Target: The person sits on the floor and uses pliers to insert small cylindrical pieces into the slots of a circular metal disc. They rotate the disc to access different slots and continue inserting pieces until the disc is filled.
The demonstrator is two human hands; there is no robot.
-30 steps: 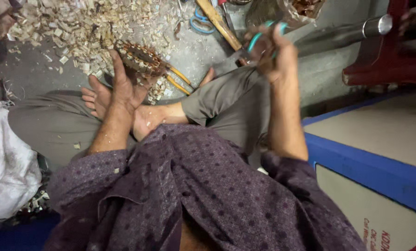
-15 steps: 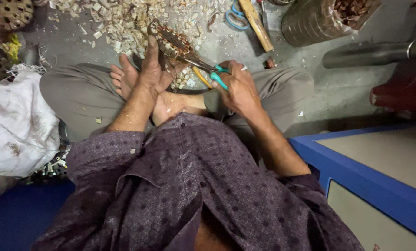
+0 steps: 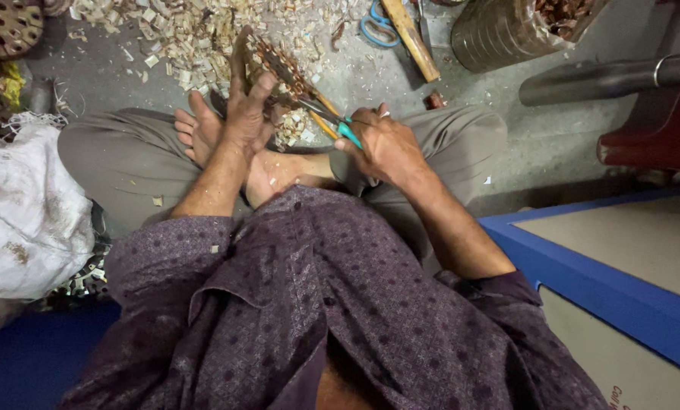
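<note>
I sit cross-legged on a grey floor. My left hand holds up a brown, toothed metal strip above my bare feet, fingers spread along it. My right hand grips a pair of cutters with teal and yellow handles; the jaws meet the lower end of the strip. A heap of pale cut chips lies on the floor just beyond both hands.
Blue-handled scissors and a wooden handle lie beyond the chips. A ribbed clear container holding brown pieces stands at the top right, next to a metal pipe. There is a white sack at left and a blue-edged board at right.
My right hand came down from the upper right with the cutters and now has them at the strip. My left hand kept hold of the strip.
</note>
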